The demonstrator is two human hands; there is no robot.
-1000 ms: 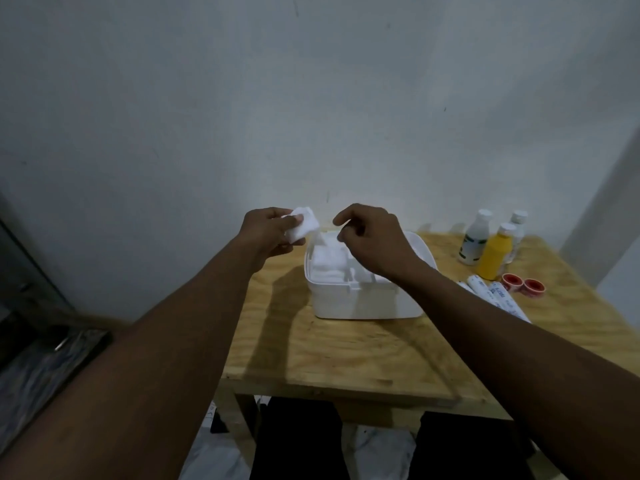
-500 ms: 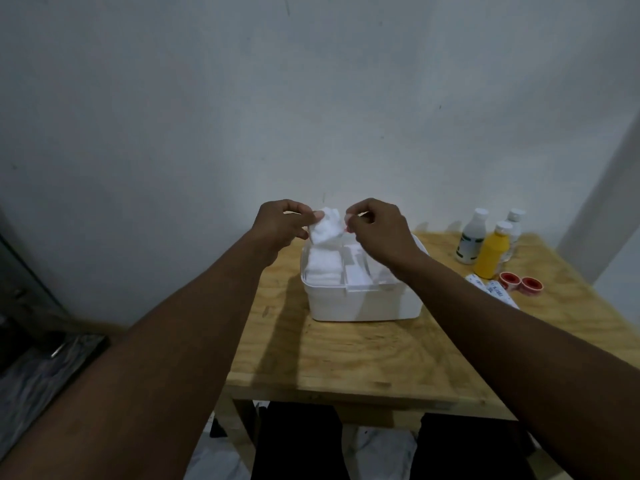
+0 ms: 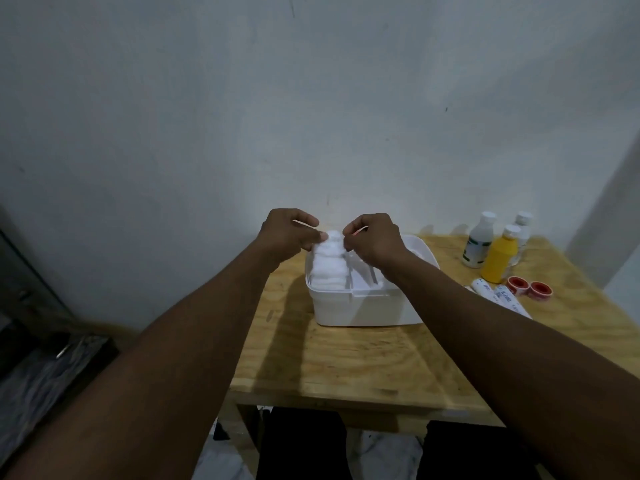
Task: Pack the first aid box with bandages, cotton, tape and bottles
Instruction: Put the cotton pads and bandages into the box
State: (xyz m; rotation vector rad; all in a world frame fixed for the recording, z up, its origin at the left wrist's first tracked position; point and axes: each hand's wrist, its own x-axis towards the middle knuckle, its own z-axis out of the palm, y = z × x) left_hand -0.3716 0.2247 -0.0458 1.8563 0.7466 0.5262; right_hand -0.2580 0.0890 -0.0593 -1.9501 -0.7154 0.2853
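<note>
Cotton [image 3: 330, 242]: white, fluffy wad with soft edges, at the far end of the first aid box's [image 3: 367, 306] left compartment, apparently resting on more cotton below.
Left hand [image 3: 287, 233]: fingertips pinch the wad's left side.
Right hand [image 3: 375, 237]: fingertips pinch its right side. The two-sided hold likely keeps the loose fibre compact while it is seated.
Box: white, open-topped, divided, on the wooden table [image 3: 346, 358].
Unpacked: bottles [image 3: 498, 259], tape rolls [image 3: 530, 287] and bandage rolls [image 3: 498, 296] on the table to the right, probably staged for later.
</note>
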